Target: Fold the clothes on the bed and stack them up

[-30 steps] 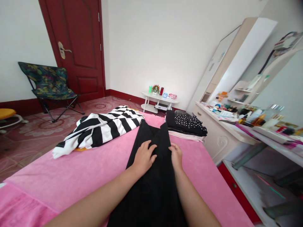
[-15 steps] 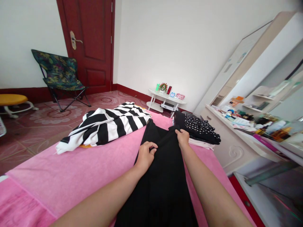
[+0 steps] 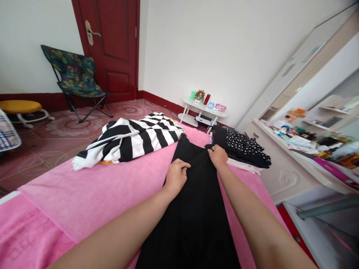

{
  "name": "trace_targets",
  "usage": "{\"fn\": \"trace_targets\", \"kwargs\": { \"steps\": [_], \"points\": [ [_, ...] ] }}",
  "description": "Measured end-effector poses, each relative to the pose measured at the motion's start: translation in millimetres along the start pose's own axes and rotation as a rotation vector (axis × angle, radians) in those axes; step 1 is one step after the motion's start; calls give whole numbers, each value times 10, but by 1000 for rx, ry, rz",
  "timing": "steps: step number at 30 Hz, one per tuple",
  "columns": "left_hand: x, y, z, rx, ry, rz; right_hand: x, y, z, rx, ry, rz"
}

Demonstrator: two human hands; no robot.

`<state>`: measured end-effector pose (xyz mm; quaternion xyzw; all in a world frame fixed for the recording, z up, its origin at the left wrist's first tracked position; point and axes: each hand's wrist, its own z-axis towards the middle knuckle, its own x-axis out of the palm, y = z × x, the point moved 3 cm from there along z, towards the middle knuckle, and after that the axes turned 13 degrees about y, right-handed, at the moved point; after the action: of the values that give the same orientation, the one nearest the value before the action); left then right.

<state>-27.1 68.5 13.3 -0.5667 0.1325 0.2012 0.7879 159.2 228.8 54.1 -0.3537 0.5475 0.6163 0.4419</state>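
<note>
A long black garment point(image 3: 193, 209) lies stretched toward me over the pink bed cover point(image 3: 134, 186); whether it is trousers or a skirt I cannot tell. At its upper right corner my right hand point(image 3: 218, 155) is closed, pinching the top edge. My left hand point(image 3: 177, 175) rests on the upper left part, thumb and fingers pinched together on the cloth. Left of the garment, a black-and-white striped garment point(image 3: 134, 140) lies loosely bunched. Just beyond my right hand sits a stack of folded clothes, with a black white-dotted piece point(image 3: 244, 145) on top.
Along the right stands a dressing table point(image 3: 280, 149) crowded with bottles and small items. Past the bed's far end is a low white table point(image 3: 200, 107) holding a plant and small objects. A folding chair point(image 3: 75, 74) and yellow stool point(image 3: 21, 106) stand left, near the red door point(image 3: 114, 45).
The view has tilted down and shifted slightly left, so the scene sits higher and farther right. Both hands keep nearly the same places on the black garment.
</note>
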Motion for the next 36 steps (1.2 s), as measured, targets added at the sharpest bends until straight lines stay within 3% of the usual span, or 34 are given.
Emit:
{"fn": "trace_targets", "kwargs": {
  "steps": [4,10,16,22,26,28,32,36],
  "points": [
    [0,32,8,-1,-33,-33,10,-44,15,-55,-30,-5],
    [45,78,26,-5,41,87,339,-128,-69,-44,63,-77],
    [32,72,31,11,57,149,358,-136,-429,-222,153,-70],
    [32,65,1,13,130,234,148,-365,-1300,-413,272,11],
    [-1,36,-49,58,250,285,-304,-368,-2109,-599,282,180],
    [-35,7,-88,79,330,305,-570,-289,-2561,-699,360,207],
    [-105,-89,-232,59,543,344,-938,-145,-3338,-915,563,102],
    [-217,-288,-532,73,679,342,-963,-188,-3691,-1085,575,-26]
  ]
}}
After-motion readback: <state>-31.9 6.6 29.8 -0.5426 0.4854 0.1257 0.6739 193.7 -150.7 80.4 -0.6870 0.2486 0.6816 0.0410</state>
